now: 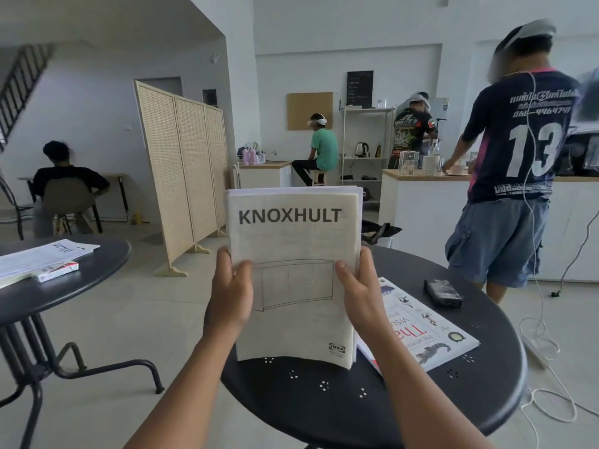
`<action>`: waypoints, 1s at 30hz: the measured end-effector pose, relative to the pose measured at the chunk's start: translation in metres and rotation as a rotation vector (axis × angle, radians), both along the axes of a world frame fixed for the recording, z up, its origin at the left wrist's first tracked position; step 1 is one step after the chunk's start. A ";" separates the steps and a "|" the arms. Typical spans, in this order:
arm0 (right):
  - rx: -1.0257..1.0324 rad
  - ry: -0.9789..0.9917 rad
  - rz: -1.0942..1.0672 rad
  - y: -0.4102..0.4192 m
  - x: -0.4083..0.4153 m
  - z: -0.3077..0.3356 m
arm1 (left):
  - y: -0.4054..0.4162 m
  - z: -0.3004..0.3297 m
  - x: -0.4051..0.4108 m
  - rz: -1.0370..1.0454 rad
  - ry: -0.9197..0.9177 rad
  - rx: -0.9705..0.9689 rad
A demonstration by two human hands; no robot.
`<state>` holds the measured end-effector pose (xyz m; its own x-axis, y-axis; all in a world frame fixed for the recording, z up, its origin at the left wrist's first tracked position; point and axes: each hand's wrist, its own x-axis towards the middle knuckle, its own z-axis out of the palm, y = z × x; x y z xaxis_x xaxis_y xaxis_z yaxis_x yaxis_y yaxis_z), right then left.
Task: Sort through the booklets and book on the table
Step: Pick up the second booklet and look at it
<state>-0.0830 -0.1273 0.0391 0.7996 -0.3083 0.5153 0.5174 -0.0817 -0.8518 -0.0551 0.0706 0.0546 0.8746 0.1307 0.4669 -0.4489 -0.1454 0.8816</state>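
Observation:
I hold a stack of pale booklets (293, 241) upright, its bottom edge resting on the round black table (324, 403). The front cover reads KNOXHULT above a line drawing of a cabinet. My left hand (231, 293) grips the stack's left edge and my right hand (359, 290) grips its right edge, thumbs on the cover. A white illustrated book (428, 332) lies flat on the table to the right, partly hidden behind my right forearm.
A black case (443, 293) lies at the table's far right. A second black table (64, 293) on the left carries papers and a small box. A person in a numbered shirt (515, 163) stands close at the right, with white cables on the floor.

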 end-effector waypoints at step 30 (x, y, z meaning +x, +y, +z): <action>-0.359 0.617 -0.154 0.016 0.003 -0.050 | 0.030 -0.084 0.009 0.111 0.349 0.484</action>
<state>-0.0801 -0.1114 -0.0114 0.9382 -0.3378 0.0758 -0.0878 -0.4440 -0.8917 -0.0459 0.1011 -0.0294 0.9801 0.0744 0.1839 -0.1041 -0.5964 0.7959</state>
